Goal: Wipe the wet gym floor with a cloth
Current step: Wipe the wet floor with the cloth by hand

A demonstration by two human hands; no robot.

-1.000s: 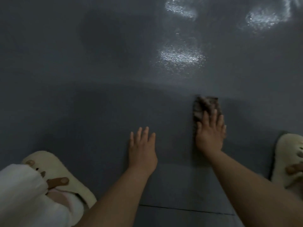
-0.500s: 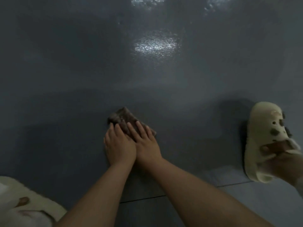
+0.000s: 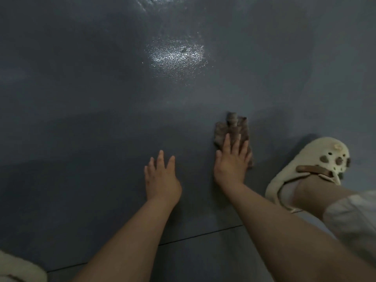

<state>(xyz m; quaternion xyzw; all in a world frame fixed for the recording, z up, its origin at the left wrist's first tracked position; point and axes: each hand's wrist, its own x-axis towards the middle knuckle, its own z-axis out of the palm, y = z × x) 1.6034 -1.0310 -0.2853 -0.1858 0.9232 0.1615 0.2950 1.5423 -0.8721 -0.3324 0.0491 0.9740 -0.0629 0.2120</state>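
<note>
A crumpled grey-brown cloth (image 3: 232,129) lies on the dark grey gym floor (image 3: 101,119), right of centre. My right hand (image 3: 232,161) presses flat on the cloth's near half, fingers spread over it, so only the far part of the cloth shows. My left hand (image 3: 161,176) rests flat on the bare floor to the left of the cloth, fingers apart, holding nothing. A shiny wet patch (image 3: 177,55) glints on the floor further ahead.
My right foot in a cream clog (image 3: 311,165) stands just right of the cloth. The toe of the other cream clog (image 3: 18,269) shows at the bottom left corner. A thin floor seam (image 3: 193,237) runs under my forearms.
Half a second ago both hands were together on the cloth near the centre. The right hand has now slid the cloth to the right, and the left hand has come off it onto the floor.
</note>
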